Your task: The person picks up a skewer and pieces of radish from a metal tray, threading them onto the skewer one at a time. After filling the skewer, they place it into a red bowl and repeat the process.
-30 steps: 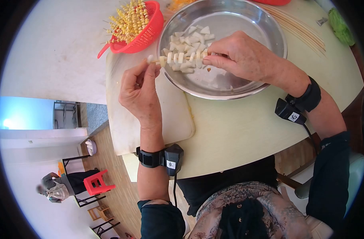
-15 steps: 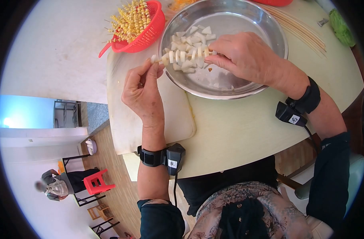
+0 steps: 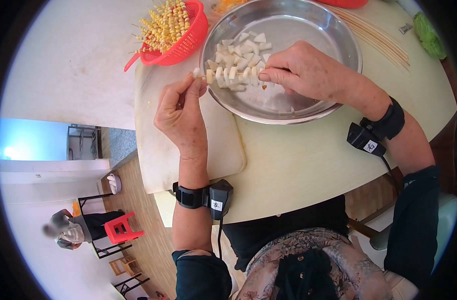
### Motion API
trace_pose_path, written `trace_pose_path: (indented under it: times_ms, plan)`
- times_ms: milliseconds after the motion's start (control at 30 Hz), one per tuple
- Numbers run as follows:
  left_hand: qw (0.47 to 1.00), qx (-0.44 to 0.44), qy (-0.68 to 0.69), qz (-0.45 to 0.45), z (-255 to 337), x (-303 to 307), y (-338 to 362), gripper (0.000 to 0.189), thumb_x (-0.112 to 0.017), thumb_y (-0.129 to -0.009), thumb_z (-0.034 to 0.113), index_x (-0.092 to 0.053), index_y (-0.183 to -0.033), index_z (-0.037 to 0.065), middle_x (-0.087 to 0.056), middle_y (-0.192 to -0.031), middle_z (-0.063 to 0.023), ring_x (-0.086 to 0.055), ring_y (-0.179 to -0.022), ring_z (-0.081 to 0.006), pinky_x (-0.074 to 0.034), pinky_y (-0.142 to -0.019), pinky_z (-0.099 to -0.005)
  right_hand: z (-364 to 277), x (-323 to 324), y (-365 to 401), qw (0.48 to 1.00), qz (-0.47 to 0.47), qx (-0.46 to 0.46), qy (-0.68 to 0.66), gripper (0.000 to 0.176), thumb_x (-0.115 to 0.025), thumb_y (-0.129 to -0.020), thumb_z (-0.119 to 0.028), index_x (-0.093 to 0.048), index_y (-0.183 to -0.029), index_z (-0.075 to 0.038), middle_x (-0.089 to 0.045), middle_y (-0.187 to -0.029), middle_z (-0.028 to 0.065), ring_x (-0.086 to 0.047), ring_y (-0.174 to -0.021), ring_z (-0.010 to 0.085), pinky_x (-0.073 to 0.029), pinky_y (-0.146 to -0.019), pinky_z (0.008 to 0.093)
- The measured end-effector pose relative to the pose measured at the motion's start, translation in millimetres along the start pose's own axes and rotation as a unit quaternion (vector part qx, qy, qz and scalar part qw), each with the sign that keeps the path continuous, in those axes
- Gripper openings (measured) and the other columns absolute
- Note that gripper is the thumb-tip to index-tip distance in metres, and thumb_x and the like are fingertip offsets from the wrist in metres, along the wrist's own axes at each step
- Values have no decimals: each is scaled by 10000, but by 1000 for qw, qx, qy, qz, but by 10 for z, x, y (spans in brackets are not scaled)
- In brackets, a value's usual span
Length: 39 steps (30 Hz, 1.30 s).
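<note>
A skewer threaded with white and pale yellow chunks [image 3: 232, 73] stretches between my two hands over the near left part of a steel basin [image 3: 308, 119]. My left hand [image 3: 181, 112] pinches its left end between thumb and fingers, close to a small white piece. At the other end, my right hand [image 3: 308, 72] grips the skewer near the last chunks, its thumb and fingers closed and partly covering them. Loose cut white pieces [image 3: 246, 49] lie in the basin beneath and behind the skewer. A small brown bit rests on the basin floor.
A red basket [image 3: 198, 35] of filled skewers [image 3: 163, 27] stands at the back left. Bare wooden sticks [image 3: 378, 37] and a green bag-like item [image 3: 428, 35] lie to the right. Beside the basin is a white cutting board [image 3: 213, 150]. Another person [image 3: 83, 227] stands far left.
The skewer has dropped slightly toward me. My right hand has changed its grip at the right end, its fingers more curled, and the chunks sit a little differently along the stick.
</note>
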<state>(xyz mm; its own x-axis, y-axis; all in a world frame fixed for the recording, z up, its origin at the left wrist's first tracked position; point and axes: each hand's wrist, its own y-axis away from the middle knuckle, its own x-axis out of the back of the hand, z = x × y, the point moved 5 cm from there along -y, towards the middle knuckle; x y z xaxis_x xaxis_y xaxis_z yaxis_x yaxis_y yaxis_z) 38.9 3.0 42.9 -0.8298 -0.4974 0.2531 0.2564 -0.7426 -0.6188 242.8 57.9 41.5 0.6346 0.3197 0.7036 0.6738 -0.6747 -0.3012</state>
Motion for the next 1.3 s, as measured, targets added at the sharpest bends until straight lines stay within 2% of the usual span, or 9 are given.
trace_pose_path:
  times_ms: [67, 233, 333, 467, 533, 633, 1033, 1200, 1300]
  plan:
    - [1000, 3, 4, -2, 4, -1, -4, 142, -608, -847, -44, -638, -981, -79, -635, -899, -122, -659, -794, -184, -576, -745, -293, -2, -3, 13, 999, 28, 21, 5, 349, -546, -886, -244, -615, -685, 33, -578, -605, 186, -573, -573, 320, -471, -603, 382]
    - [1000, 14, 25, -3, -9, -10, -2, 142, -606, -848, -45, -634, -981, -88, -636, -897, -130, -665, -794, -199, -579, -741, -299, -79, 39, 62, 972, 130, 100, 171, 324, -579, -870, -265, -601, -673, -9, -591, -642, 155, -603, -629, 318, -485, -632, 389]
    - [999, 22, 41, -3, -23, -14, 0, 145, -605, -849, -47, -630, -984, -92, -637, -894, -136, -668, -796, -208, -580, -741, -305, -119, 48, 80, 961, 149, 118, 199, 330, -589, -864, -283, -590, -673, -14, -591, -670, 153, -602, -643, 318, -487, -639, 391]
    - [999, 25, 45, -5, -29, -19, 2, 145, -603, -851, -45, -624, -985, -98, -641, -898, -142, -668, -800, -215, -581, -744, -311, -106, 52, 70, 966, 140, 113, 185, 327, -576, -872, -270, -616, -689, -3, -605, -664, 159, -606, -638, 317, -487, -639, 391]
    - [999, 19, 29, -13, -27, -42, 12, 141, -603, -852, -45, -623, -980, -100, -643, -901, -142, -667, -801, -215, -580, -746, -313, -29, 2, 16, 998, 32, 33, 34, 327, -556, -884, -257, -645, -713, 7, -622, -659, 165, -610, -624, 314, -488, -634, 387]
    - [1000, 12, 11, -24, -3, -51, 10, 135, -601, -854, -44, -621, -973, -103, -645, -911, -146, -666, -804, -217, -580, -751, -319, -26, 6, 4, 999, 35, 28, 5, 326, -542, -890, -249, -665, -737, 11, -630, -650, 170, -611, -610, 315, -491, -631, 382]
    - [996, 48, 75, -9, -20, -47, 3, 220, -625, -845, -25, -591, -1048, -102, -645, -929, -156, -661, -826, -211, -572, -767, -324, -30, 31, 34, 990, 95, 64, 88, 281, -579, -869, -251, -673, -721, -30, -621, -607, 136, -604, -576, 287, -482, -601, 375]
    - [995, 45, 87, 4, -1, -38, -1, 292, -640, -833, -26, -568, -1108, -91, -644, -915, -142, -654, -828, -196, -567, -776, -320, -19, 27, 38, 991, 97, 60, 71, 274, -589, -860, -255, -668, -718, -34, -611, -600, 139, -591, -565, 295, -477, -594, 379]
    - [993, 55, 101, 15, -15, -33, 3, 320, -640, -808, -65, -574, -1120, -58, -657, -871, -115, -649, -790, -148, -534, -740, -264, -6, 27, 43, 989, 108, 69, 78, 277, -595, -855, -260, -663, -717, -29, -607, -599, 143, -584, -559, 297, -472, -580, 378]
